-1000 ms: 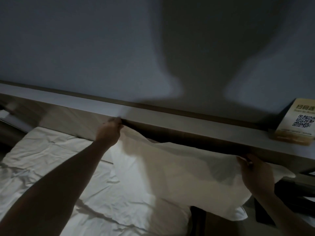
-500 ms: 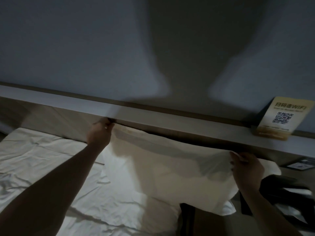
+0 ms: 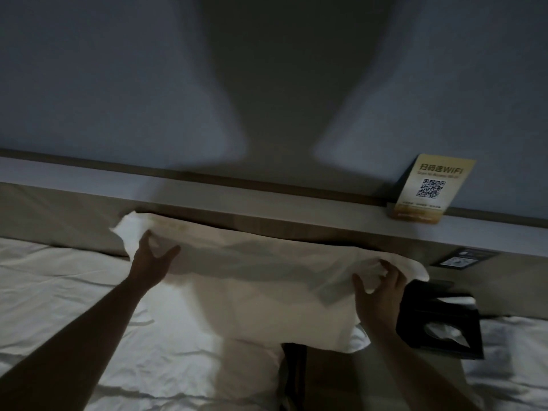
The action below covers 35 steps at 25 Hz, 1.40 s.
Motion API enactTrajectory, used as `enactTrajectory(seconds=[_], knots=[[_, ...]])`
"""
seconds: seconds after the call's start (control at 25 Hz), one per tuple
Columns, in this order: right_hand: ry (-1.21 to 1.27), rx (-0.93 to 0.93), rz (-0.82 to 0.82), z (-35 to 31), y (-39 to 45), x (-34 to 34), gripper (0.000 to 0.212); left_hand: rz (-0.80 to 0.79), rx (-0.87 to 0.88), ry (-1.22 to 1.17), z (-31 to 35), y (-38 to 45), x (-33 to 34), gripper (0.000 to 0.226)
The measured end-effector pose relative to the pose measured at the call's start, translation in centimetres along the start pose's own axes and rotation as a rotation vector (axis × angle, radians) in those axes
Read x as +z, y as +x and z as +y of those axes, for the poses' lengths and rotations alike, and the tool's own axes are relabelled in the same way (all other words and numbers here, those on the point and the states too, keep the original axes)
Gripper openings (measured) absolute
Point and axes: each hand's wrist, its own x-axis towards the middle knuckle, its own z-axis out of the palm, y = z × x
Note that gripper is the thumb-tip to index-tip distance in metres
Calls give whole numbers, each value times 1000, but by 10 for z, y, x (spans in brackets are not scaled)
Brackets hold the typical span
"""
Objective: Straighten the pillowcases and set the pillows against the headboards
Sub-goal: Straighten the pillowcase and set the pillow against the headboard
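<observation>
Dim room, light coming from behind the viewer. Grey wall (image 3: 118, 84) fills the upper frame, carrying a broad dark shadow at centre. Below it the headboard (image 3: 59, 215) runs the full width, topped by a pale ledge (image 3: 267, 207). Bed (image 3: 74, 307) with a creased white sheet covers the lower left; a second patch of white bedding (image 3: 513, 351) shows at lower right, with a dark gap between the two near bottom centre. The pillow (image 3: 261, 298), in a white pillowcase, lies across the head of the bed, its long upper edge up against the headboard face just under the ledge, its right end hanging past the bed's edge over the gap. Left hand (image 3: 152, 262) grips the pillow's upper left corner, fingers curled into the cloth, loose fabric sticking up beyond them. Right hand (image 3: 378, 287) pinches bunched fabric at the upper right corner, thumb and fingers closed on it. Black tissue box (image 3: 439, 324) sits just right of the right hand, white tissue showing in its opening. Yellow WiFi card (image 3: 431, 189) with a QR code stands on the ledge, leaning on the wall. Small dark panel (image 3: 462, 258) set in the headboard beneath it; detail unreadable.
</observation>
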Motion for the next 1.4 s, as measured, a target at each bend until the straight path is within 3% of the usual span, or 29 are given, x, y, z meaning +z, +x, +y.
enactTrajectory(seconds=[0.28,0.56,0.72,0.88,1.0,1.16,1.4], knots=[[-32,-35,-40,-4,22,4,66,-76,11,-24,38,8,32,120],[-25,-156,-122,-11,-13,7,70,-64,183,137,27,-43,9,97],[-231,-255,-414,17,-62,-1,59,-178,256,95,-14,-154,2,66],[-200,-161,-721,17,-129,-43,44,-196,276,19,-78,-286,-21,47],[40,-42,-850,13,-188,-87,34,-124,264,-81,-116,-381,-39,43],[114,59,-1114,20,-262,-145,33,-72,204,-235,-150,-491,-47,45],[48,-46,-1302,39,-346,-200,21,28,84,-355,-177,-633,-46,34]])
